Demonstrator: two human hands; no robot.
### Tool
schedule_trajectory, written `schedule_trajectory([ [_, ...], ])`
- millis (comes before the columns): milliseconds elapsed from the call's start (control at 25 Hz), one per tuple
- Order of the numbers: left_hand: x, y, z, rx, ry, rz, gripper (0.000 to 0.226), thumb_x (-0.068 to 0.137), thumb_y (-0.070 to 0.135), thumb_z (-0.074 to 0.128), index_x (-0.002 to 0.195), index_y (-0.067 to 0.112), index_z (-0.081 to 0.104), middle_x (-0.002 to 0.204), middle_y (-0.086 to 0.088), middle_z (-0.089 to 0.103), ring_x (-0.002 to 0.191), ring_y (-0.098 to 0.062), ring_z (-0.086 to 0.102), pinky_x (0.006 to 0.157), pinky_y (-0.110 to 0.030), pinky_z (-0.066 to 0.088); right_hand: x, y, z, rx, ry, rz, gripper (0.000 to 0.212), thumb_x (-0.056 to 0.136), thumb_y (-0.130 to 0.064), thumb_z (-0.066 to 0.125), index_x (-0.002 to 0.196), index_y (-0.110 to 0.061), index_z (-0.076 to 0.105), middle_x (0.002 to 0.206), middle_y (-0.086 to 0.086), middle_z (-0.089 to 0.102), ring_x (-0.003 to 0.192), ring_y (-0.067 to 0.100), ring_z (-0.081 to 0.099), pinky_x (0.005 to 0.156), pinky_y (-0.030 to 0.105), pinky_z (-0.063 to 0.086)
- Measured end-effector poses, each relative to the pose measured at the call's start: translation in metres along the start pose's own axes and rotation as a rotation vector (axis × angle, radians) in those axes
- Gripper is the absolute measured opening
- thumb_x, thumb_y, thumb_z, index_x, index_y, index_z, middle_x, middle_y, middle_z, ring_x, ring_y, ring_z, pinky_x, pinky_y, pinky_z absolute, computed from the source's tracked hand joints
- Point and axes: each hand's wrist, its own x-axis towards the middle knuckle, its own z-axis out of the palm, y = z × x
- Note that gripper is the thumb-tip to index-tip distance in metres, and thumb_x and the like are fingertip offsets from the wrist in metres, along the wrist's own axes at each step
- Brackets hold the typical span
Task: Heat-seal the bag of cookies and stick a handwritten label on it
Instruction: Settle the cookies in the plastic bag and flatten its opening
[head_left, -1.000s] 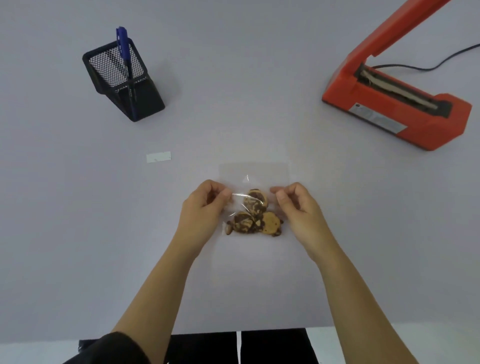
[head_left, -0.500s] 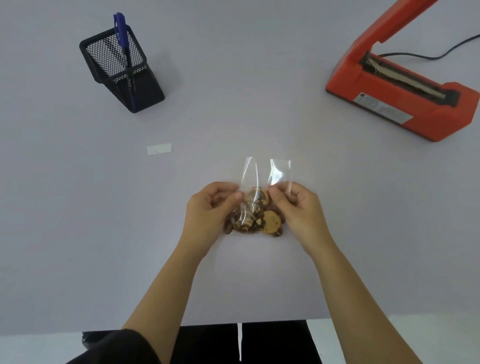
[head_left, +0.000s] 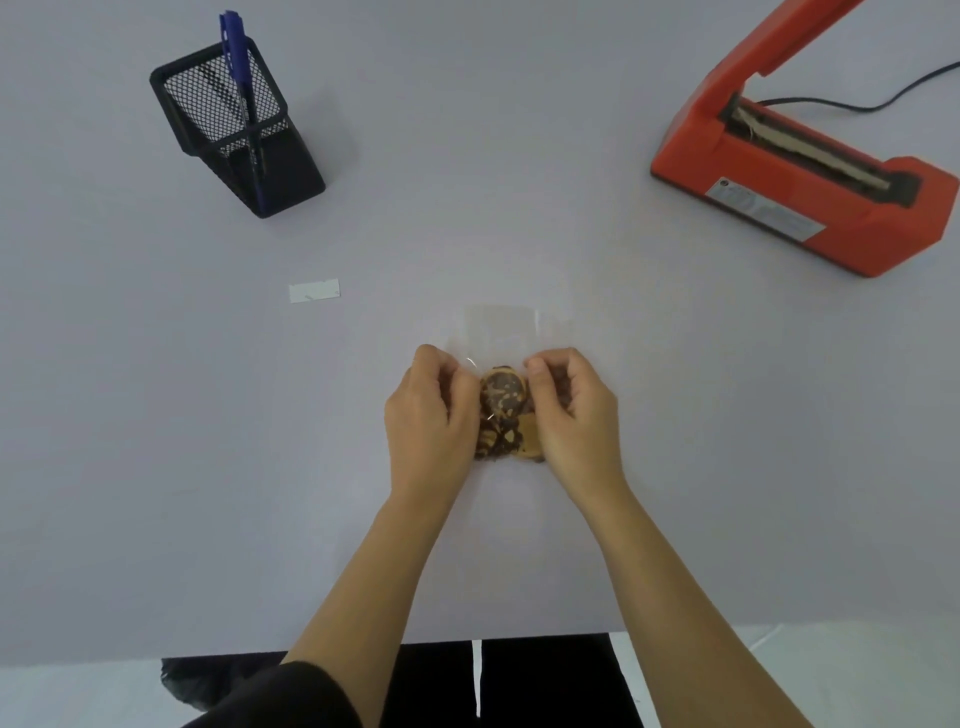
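A clear plastic bag of cookies (head_left: 501, 332) is held between both hands at the table's middle; several brown marbled cookies (head_left: 503, 399) bunch at its lower end. My left hand (head_left: 432, 410) pinches the bag's left side and my right hand (head_left: 574, 410) pinches its right side. The bag's open top stands up beyond my fingers. An orange heat sealer (head_left: 810, 187) with its arm raised sits at the far right. A small white label (head_left: 314, 291) lies flat to the left. A blue pen (head_left: 240, 88) stands in a black mesh holder (head_left: 236, 130) at the far left.
The sealer's black cable (head_left: 893, 98) runs off the far right edge. The table's near edge (head_left: 208, 654) lies below my forearms. Bare table surface spreads between the bag, the sealer and the pen holder.
My hands have drawn closer together and squeezed the bag, lifting it so the cookies stack upright. The bag's top now stands up instead of lying flat.
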Motion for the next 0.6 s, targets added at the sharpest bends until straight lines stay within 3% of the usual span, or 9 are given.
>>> schedule_trajectory([
  [200, -0.001, -0.001, 0.006, 0.111, 0.053, 0.148, 0.031, 0.098, 0.031, 0.040, 0.074, 0.012, 0.040, 0.051, 0.010, 0.040, 0.046, -0.010, 0.040, 0.048, -0.029, 0.033, -0.001, 0.006, 0.006, -0.065, 0.113, -0.075, 0.025, 0.095, -0.028, 0.047, 0.080, -0.010, 0.058, 0.073, 0.001, 0.063, 0.069, 0.013, 0.060, 0.062, 0.015, 0.044],
  [320, 0.000, -0.006, 0.010, 0.222, 0.123, 0.173, 0.034, 0.095, 0.041, 0.029, 0.075, 0.014, 0.036, 0.052, 0.001, 0.042, 0.045, -0.025, 0.039, 0.046, -0.030, 0.030, 0.000, 0.012, 0.014, -0.163, 0.226, -0.126, 0.038, 0.095, -0.031, 0.041, 0.076, -0.002, 0.056, 0.067, 0.007, 0.060, 0.064, 0.021, 0.056, 0.058, 0.016, 0.037],
  [480, -0.004, -0.007, 0.011, 0.228, 0.133, 0.076, 0.033, 0.099, 0.036, 0.032, 0.085, 0.009, 0.047, 0.054, 0.003, 0.046, 0.052, -0.029, 0.048, 0.051, -0.033, 0.035, 0.001, 0.013, 0.016, -0.214, 0.239, -0.194, 0.042, 0.096, -0.032, 0.038, 0.073, 0.000, 0.054, 0.065, 0.010, 0.059, 0.062, 0.022, 0.052, 0.059, 0.009, 0.034],
  [600, -0.001, -0.005, 0.006, 0.113, 0.049, 0.021, 0.023, 0.100, 0.025, 0.034, 0.089, 0.011, 0.050, 0.060, 0.007, 0.049, 0.057, -0.018, 0.050, 0.056, -0.034, 0.039, 0.002, 0.015, 0.009, -0.182, 0.174, -0.208, 0.034, 0.095, -0.022, 0.042, 0.074, 0.001, 0.055, 0.066, 0.004, 0.058, 0.063, 0.017, 0.053, 0.059, 0.012, 0.036],
])
